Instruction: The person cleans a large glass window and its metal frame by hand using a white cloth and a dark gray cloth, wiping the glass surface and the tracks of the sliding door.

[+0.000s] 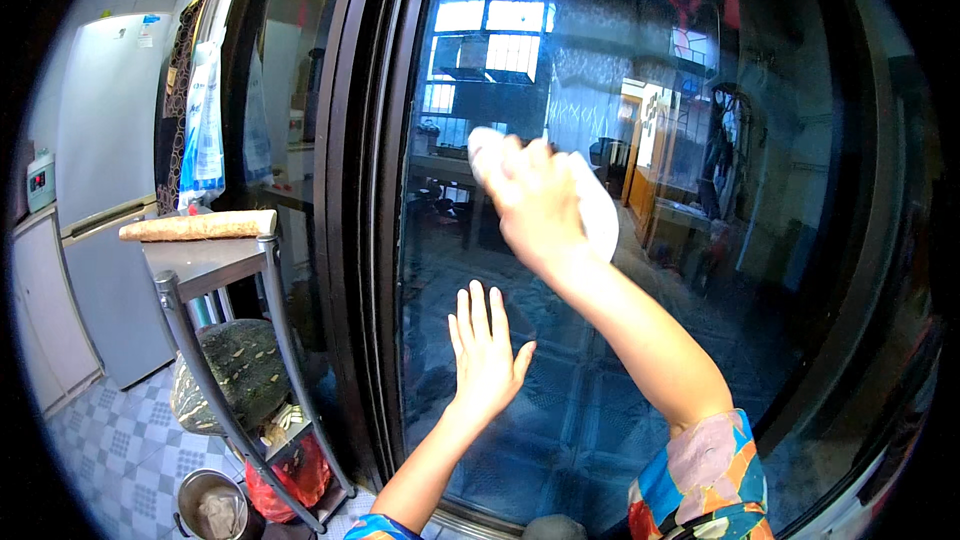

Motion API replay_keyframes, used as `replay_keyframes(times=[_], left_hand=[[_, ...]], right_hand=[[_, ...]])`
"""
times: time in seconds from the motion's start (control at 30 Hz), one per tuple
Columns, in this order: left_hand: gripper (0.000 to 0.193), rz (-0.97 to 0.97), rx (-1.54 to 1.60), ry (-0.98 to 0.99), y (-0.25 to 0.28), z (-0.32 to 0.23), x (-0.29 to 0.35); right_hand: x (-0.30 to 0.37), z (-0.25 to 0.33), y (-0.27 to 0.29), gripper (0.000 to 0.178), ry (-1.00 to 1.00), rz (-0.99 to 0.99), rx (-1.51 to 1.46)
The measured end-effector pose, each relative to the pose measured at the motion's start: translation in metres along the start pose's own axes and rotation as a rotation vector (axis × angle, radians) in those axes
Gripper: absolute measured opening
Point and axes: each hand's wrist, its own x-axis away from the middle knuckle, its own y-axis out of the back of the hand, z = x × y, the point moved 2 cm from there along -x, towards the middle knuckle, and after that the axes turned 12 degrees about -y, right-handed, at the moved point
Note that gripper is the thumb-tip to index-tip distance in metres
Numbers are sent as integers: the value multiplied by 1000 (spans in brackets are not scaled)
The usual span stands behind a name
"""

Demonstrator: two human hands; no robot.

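A large dark glass door pane in a dark frame fills the middle and right of the head view, with reflections across it. My right hand presses a white cloth to the upper part of the glass. The cloth shows on both sides of the hand, and its fingertips are blurred. Lower and to the left, my left hand is at the glass with its fingers stretched out and nothing in it. Both forearms reach up from the lower edge, in multicoloured sleeves.
On the left stands a metal rack with a long pale brown root on top. Beneath are a big green pumpkin and a red plastic bag. A metal pot sits on the tiled floor. Behind is a fridge.
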Motion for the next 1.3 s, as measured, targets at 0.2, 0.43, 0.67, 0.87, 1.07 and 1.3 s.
replay_keyframes(times=[0.2, 0.43, 0.67, 0.87, 1.07, 1.3], left_hand=[[96, 19, -32, 5, -10, 6, 4], [95, 27, -1, -16, -5, 2, 3], [86, 109, 44, -36, 16, 14, 6], [87, 182, 21, -56, 31, 13, 5], [85, 403, 57, -41, 45, 23, 18], [58, 423, 15, -21, 62, 30, 32]], right_hand=[[51, 3, -12, 42, 319, -29, 38], [13, -1, -5, 44, 13, -63, 141], [54, 18, -11, 45, 230, 27, 107], [-4, 43, -35, 43, 93, 2, 111], [37, 52, -38, 42, 401, 155, 12], [26, 76, -50, 49, 85, 3, 101]])
